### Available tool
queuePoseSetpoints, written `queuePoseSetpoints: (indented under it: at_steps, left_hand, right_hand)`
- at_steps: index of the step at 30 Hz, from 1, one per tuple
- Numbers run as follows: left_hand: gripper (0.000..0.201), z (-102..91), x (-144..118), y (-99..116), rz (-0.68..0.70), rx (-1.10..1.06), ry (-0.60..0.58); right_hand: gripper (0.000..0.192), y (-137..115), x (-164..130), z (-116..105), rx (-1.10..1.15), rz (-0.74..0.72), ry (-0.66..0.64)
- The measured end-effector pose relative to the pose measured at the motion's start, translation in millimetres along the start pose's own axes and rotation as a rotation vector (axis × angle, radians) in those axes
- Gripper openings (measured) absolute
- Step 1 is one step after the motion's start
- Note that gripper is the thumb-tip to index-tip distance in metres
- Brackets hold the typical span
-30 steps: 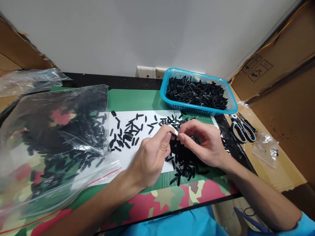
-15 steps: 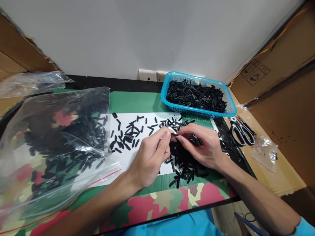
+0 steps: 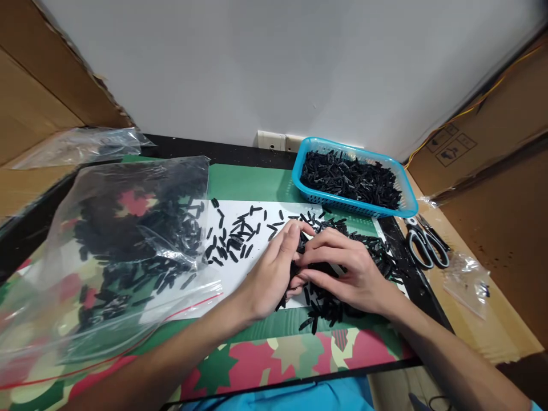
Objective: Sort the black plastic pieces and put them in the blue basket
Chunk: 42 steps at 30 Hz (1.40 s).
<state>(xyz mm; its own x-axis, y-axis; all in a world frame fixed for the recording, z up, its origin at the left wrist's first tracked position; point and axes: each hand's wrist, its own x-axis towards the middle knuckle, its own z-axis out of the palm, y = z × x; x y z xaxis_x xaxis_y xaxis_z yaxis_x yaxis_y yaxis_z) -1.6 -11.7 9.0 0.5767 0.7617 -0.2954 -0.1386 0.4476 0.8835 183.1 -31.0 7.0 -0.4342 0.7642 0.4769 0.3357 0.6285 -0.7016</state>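
Clear plastic bag (image 3: 115,251) of black parts covers the bench's left side, mouth toward centre. Left hand (image 3: 269,274) and right hand (image 3: 346,271) meet, fingers curled down into the pile of small black parts (image 3: 338,285) on the white sheet (image 3: 240,274) — grip contents cannot be told. Free sheet lies between bag and hands. Blue basket (image 3: 406,200), scissors (image 3: 426,242) at right edge. Cardboard box (image 3: 454,142) carries handling symbols — no legible text.

Left of the white sheet (image 3: 240,268) a bulging plastic bag (image 3: 111,251) blocks the way. Behind the sheet, bare green mat (image 3: 252,182) gives passage — except at its right, where the blue basket (image 3: 409,202) stands, scissors (image 3: 423,242) just beside.
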Motion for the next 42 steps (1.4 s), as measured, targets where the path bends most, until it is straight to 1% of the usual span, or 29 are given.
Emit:
queuePoseSetpoints:
  at_steps: [2,4,6,9,12,14,18,28,34,42]
  left_hand:
    - [0.046,0.5,0.3,-1.8,0.018,0.013,-0.005]
    - [0.043,0.0,0.8,-1.5,0.018,0.001,-0.012]
    - [0.039,-1.6,1.5,0.4,0.007,-0.029,-0.012]
    - [0.035,-4.7,1.8,4.2,-0.009,-0.031,-0.015]
    - [0.036,-5.5,0.1,7.4,0.000,-0.005,-0.047]
    - [0.037,-4.4,-1.7,8.7,0.008,-0.011,-0.074]
    - [0.035,-2.7,-3.9,9.1,0.009,-0.048,-0.109]
    - [0.036,-2.4,-3.2,7.2,0.040,-0.097,-0.099]
    - [0.038,-2.8,-3.2,5.9,0.042,-0.075,-0.086]
    - [0.034,-4.5,-3.5,7.4,0.040,-0.035,-0.077]
  right_hand:
    - [0.006,-0.6,0.0,2.6,0.047,0.032,-0.025]
    - [0.006,-1.1,0.3,3.1,0.109,0.075,-0.020]
    - [0.006,-1.1,0.8,1.5,0.159,0.126,0.033]
    - [0.005,1.3,1.1,-2.7,0.193,0.198,0.154]
    - [0.005,5.7,1.1,-5.8,0.213,0.230,0.250]
    - [0.005,8.1,1.2,-6.6,0.219,0.238,0.284]
    - [0.003,9.2,1.4,-6.2,0.238,0.247,0.284]
    - [0.003,9.1,1.0,-6.2,0.270,0.261,0.275]
    - [0.006,8.7,0.9,-6.2,0.235,0.268,0.279]
    - [0.002,8.0,0.5,-6.6,0.246,0.273,0.290]
